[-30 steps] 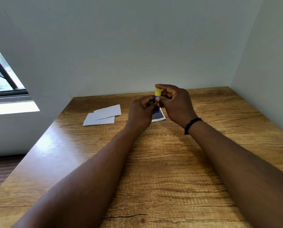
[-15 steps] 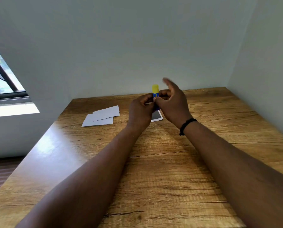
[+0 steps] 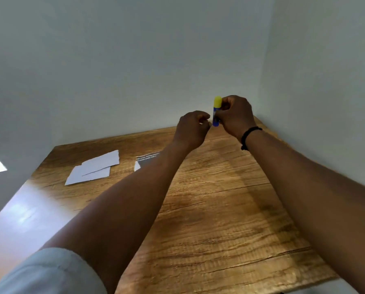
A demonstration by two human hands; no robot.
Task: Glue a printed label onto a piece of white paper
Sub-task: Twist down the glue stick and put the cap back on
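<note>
Two bare hands are up in front of me, raised above the far right part of the wooden table (image 3: pixel 219 209). My right hand (image 3: pixel 235 116) is curled round a small glue stick with a blue barrel and a yellow cap (image 3: pixel 217 111), holding it upright, cap on top, fingers wrapped round the barrel from the right side. A black band (image 3: pixel 249 135) sits on that wrist. My left hand (image 3: pixel 193 128) is right beside the stick, fingers loosely curled in, thumb and fingertips drawn close together at the barrel's lower left; whether they actually touch the blue plastic I cannot tell from here, the picture is a bit soft there. A pale rolled sleeve (image 3: pixel 48 272) shows at the bottom left on that arm.

Down on the table, the printed label, a dark rectangle with a white margin and lines of light print (image 3: pixel 146 159), lies flat near the middle, and my left forearm covers its right part. Left of it, well apart, two pieces of white paper (image 3: pixel 94 168) lie flat, one overlapping the other, the upper piece skewed toward the back wall. Glare washes the table's near left corner. Plain grey walls (image 3: pixel 135 60) meet behind the table's right back corner.
</note>
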